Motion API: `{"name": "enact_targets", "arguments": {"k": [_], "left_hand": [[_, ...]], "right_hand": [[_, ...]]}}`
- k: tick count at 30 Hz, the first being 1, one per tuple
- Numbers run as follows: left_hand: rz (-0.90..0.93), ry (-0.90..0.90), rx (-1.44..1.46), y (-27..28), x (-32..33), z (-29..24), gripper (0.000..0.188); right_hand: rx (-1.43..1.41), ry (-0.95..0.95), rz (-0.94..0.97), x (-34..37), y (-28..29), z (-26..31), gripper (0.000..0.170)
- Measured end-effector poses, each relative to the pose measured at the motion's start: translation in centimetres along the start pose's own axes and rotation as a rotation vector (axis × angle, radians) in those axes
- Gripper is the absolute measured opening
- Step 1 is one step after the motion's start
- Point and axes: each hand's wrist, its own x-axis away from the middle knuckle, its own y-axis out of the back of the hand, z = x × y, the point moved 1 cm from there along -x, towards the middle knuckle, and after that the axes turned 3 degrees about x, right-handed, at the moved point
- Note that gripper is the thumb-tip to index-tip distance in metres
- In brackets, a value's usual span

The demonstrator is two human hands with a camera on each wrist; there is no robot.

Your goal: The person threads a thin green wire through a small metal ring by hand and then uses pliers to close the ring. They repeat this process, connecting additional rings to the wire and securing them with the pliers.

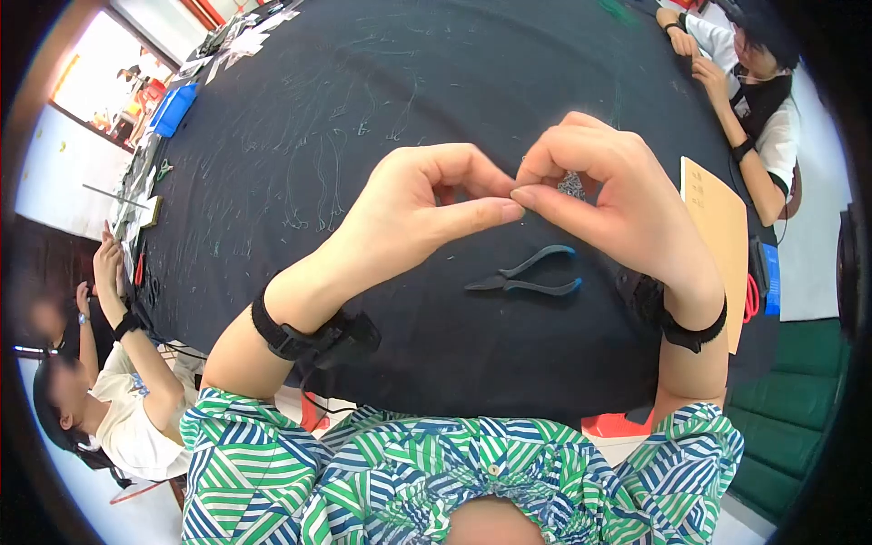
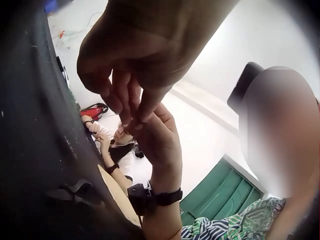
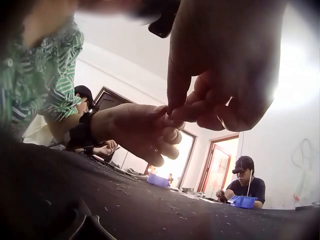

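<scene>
Over the dark cloth, my left hand (image 1: 427,195) and right hand (image 1: 622,195) meet at their fingertips. Thumb and forefinger of each are pinched together around something tiny; the fingertips hide it, and I cannot tell what it is. In the left wrist view the fingertips of both hands overlap. A small heap of silvery bits (image 1: 571,186) shows through the loop of my right fingers. Below the hands lie pliers (image 1: 500,281) with dark, blue-tipped handles, spread apart and untouched.
Many thin wire-like strands (image 1: 318,173) are scattered over the black tablecloth (image 1: 409,363). A tan cardboard sheet (image 1: 718,245) lies at the right, beside red-handled scissors (image 1: 751,298) and a blue item (image 1: 770,277). A blue bin (image 1: 174,109) stands far left. Other people sit around the table.
</scene>
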Motion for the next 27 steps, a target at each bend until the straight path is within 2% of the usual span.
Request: {"name": "enact_targets", "arguments": {"k": [10, 16, 19, 22, 25, 27], "left_hand": [[-0.047, 0.019, 0.198, 0.4, 0.5, 1.7, 0.008], [-0.057, 0.027, 0.010, 0.5, 0.3, 2.0, 0.011], [-0.036, 0.013, -0.206, 0.8, 0.2, 1.5, 0.017], [-0.022, 0.018, -0.193, 0.4, 0.3, 1.6, 0.023], [-0.031, -0.047, -0.071, -0.3, -0.1, 2.3, 0.028], [0.000, -0.161, -0.092, -0.8, -0.6, 2.1, 0.027]], "right_hand": [[-0.041, -0.101, 0.000, 0.2, 1.5, -1.0, 0.009], [-0.119, -0.116, -0.011, 0.2, 0.4, -1.4, 0.010], [-0.060, -0.112, 0.014, 0.1, 0.7, -1.2, 0.010], [-0.039, -0.086, 0.043, 0.2, 0.9, -1.2, 0.009], [-0.017, -0.096, 0.060, 0.2, 0.9, -1.0, 0.011], [-0.038, -0.103, 0.058, 0.3, 0.7, -1.3, 0.012]]}}
